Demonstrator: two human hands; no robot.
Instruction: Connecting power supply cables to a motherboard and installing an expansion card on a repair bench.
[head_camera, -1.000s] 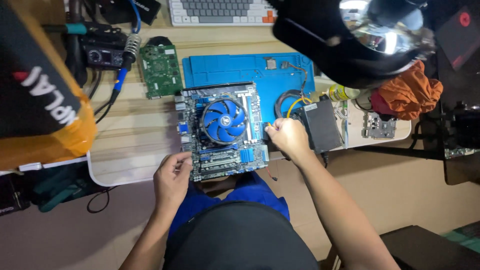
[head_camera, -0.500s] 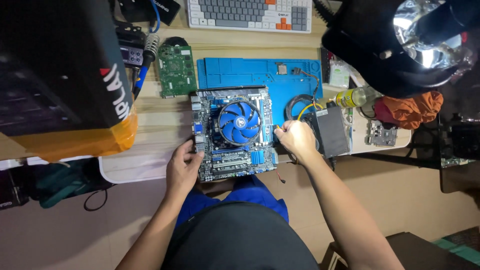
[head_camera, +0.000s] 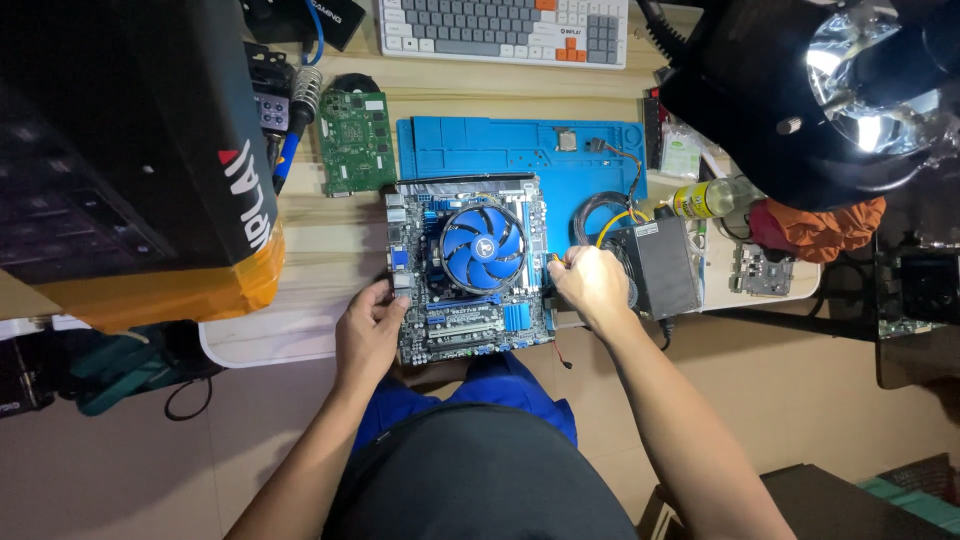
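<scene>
**Two Hands on a Computer Board**

Wooden desk (head_camera: 330, 235) under a bright lamp holds a flat computer board with a round blue fan (head_camera: 482, 247) on top. It lies in the middle, partly on a blue rubber mat (head_camera: 520, 140).

At nine o'clock, the left hand (head_camera: 368, 330) grips the board's edge, fingers curled. At three o'clock, the right hand (head_camera: 592, 282) pinches something small by the edge; I cannot tell what.

A black power box (head_camera: 665, 265) with yellow wires sits just beside it. A hard tug could bend the board or snag those wires.

At twelve o'clock sits a white and grey keyboard (head_camera: 500, 28).
</scene>
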